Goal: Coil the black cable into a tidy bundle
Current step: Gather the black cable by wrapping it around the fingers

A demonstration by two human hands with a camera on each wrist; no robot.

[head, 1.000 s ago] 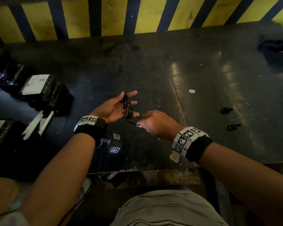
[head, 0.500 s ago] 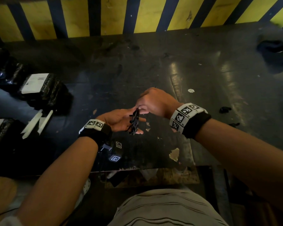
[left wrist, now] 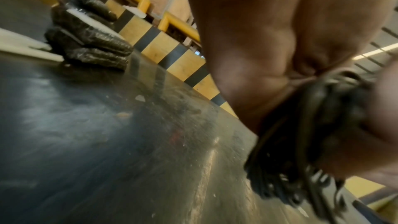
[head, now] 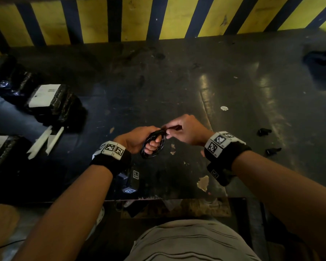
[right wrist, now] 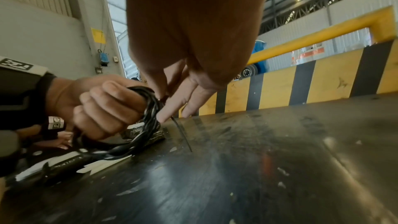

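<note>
The black cable (head: 152, 144) is wound in several loops around the curled fingers of my left hand (head: 139, 140), held a little above the dark table (head: 177, 87). In the right wrist view the left hand (right wrist: 101, 108) is a fist inside the coil (right wrist: 150, 108). My right hand (head: 183, 129) meets the coil at its top and pinches a thin black strand (right wrist: 183, 135) that hangs down past its fingers (right wrist: 170, 108). The left wrist view shows the cable (left wrist: 305, 142) close up and blurred against the palm.
Black wrapped packages with white labels (head: 51, 102) and white plastic strips (head: 45, 142) lie at the table's left. Two small black pieces (head: 263, 131) (head: 273, 151) sit at the right, a dark bundle (head: 322, 68) at the far right. A yellow-and-black striped barrier (head: 158, 17) backs the table.
My left hand went from open palm with the loops across it to a fist inside the coil. My right hand swung from below the coil over to its top.
</note>
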